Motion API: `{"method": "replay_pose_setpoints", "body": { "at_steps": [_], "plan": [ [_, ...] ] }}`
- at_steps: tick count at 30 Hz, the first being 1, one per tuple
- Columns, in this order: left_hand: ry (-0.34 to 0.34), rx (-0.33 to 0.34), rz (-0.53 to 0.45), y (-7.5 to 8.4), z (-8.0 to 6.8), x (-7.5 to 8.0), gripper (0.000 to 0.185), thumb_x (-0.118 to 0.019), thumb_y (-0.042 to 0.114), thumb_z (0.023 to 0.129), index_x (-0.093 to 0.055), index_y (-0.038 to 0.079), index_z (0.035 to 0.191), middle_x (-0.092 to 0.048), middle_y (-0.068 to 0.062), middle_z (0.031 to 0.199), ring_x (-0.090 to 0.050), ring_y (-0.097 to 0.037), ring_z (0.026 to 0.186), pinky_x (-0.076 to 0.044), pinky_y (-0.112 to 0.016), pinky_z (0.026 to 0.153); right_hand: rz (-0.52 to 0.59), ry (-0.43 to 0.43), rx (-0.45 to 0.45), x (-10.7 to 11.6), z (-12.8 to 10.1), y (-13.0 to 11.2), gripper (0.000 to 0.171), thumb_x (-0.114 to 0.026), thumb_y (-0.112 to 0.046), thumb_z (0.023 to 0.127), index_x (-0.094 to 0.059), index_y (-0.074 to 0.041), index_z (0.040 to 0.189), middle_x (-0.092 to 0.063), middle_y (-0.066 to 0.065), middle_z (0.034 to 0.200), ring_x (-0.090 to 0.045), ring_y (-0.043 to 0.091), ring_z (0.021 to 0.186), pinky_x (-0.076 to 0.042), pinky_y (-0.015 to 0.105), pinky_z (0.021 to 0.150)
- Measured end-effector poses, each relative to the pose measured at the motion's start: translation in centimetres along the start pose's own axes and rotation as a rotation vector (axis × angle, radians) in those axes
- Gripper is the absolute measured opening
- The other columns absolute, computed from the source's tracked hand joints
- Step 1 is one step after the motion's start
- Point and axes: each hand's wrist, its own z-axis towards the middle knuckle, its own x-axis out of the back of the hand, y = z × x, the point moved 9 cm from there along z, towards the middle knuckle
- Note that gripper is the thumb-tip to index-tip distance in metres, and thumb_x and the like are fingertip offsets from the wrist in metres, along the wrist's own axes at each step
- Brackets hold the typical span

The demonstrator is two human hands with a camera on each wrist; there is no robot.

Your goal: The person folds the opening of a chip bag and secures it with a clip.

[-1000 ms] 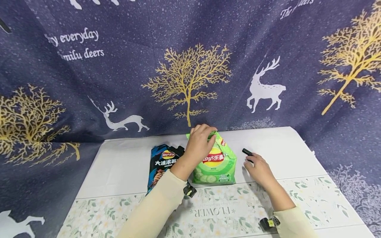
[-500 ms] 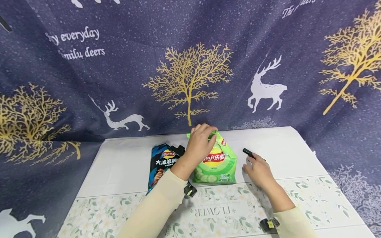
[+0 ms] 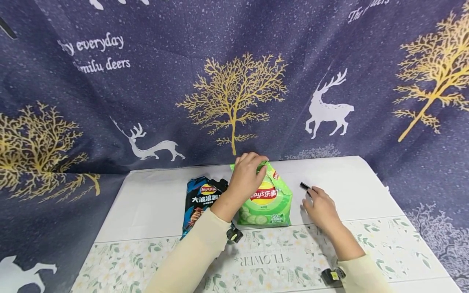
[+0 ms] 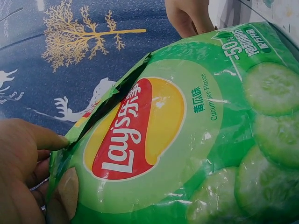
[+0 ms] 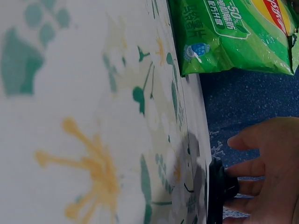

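Observation:
A green Lay's cucumber chip bag (image 3: 264, 208) stands on the table with its torn top edge gaping. My left hand (image 3: 247, 179) pinches that edge at the bag's top left; in the left wrist view the thumb and fingers (image 4: 70, 191) sit either side of the film. Right of the bag, a slim black bar (image 3: 304, 186) with a small raised part lies on the table; its exact kind is unclear. Fingers of my right hand (image 3: 322, 209) touch it, partly covering it. In the right wrist view the thumb (image 5: 245, 139) is apart from the bar.
A blue-black Lay's chip bag (image 3: 196, 205) lies left of the green one, partly behind my left forearm. The white table (image 3: 351, 179) carries a floral strip (image 3: 121, 260) along its front. A dark blue deer-and-tree cloth (image 3: 154, 93) hangs directly behind the table.
My right fingers have shifted slightly over the black bar, and less of its length shows now. My left hand and the green chip bag have stayed in place.

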Motion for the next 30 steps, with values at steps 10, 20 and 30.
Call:
{"method": "replay_pose_setpoints", "body": {
  "at_steps": [10,20,30],
  "plan": [
    [-0.006,0.006,-0.001,0.0,0.0,0.0,0.027,-0.062,0.026,0.102,-0.069,0.018,0.127,-0.067,0.001,0.115,-0.057,-0.018,0.108,-0.043,-0.036,0.092,0.095,0.036,0.008,0.8,0.2,0.5,0.054,-0.055,-0.018,0.102,-0.044,0.014,0.144,-0.042,0.034,0.148,-0.041,0.054,0.137,-0.035,0.065,0.113],
    [0.0,0.007,-0.005,0.0,-0.1,0.0,0.027,-0.062,0.026,0.102,-0.07,0.017,0.126,-0.067,0.001,0.115,-0.056,-0.018,0.107,-0.043,-0.036,0.092,0.192,0.204,0.073,2.1,0.0,0.2,0.039,-0.063,-0.014,0.099,-0.06,0.001,0.134,-0.058,0.025,0.136,-0.057,0.046,0.124,-0.045,0.061,0.104],
    [0.009,0.0,-0.004,0.1,-0.1,0.1,0.026,-0.062,0.025,0.102,-0.07,0.017,0.126,-0.067,0.001,0.115,-0.057,-0.018,0.107,-0.043,-0.036,0.092,0.225,0.273,0.105,2.9,-0.5,-0.6,0.033,-0.061,-0.016,0.102,-0.064,-0.004,0.132,-0.065,0.017,0.13,-0.068,0.034,0.098,-0.057,0.052,0.085]
  ]
}}
